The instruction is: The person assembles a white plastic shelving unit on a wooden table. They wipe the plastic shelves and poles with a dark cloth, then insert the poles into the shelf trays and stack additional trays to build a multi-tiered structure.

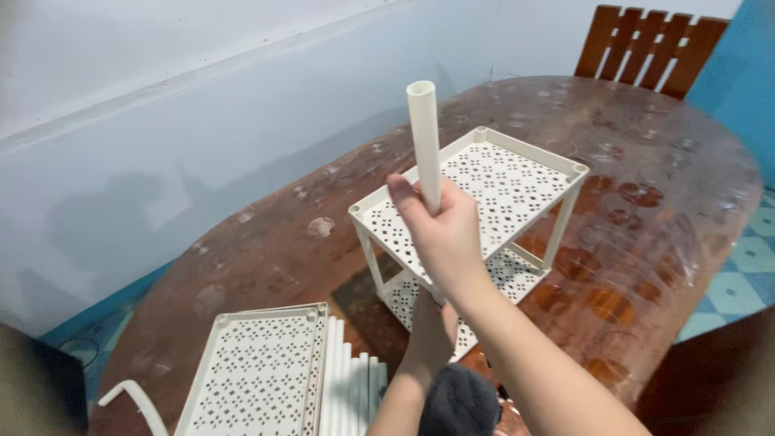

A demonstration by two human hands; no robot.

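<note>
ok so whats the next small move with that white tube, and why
Probably lower the white plastic tube held upright in the right hand toward a corner socket of the white perforated two-tier shelf rack. The top tray's corner sockets look open, and the left hand is already low beside the rack's lower tier.

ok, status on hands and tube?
Right hand shut on white tube, held upright over rack. Left hand low, near rack's lower shelf; grip hidden. Spare shelf and tubes lie apart.
</note>
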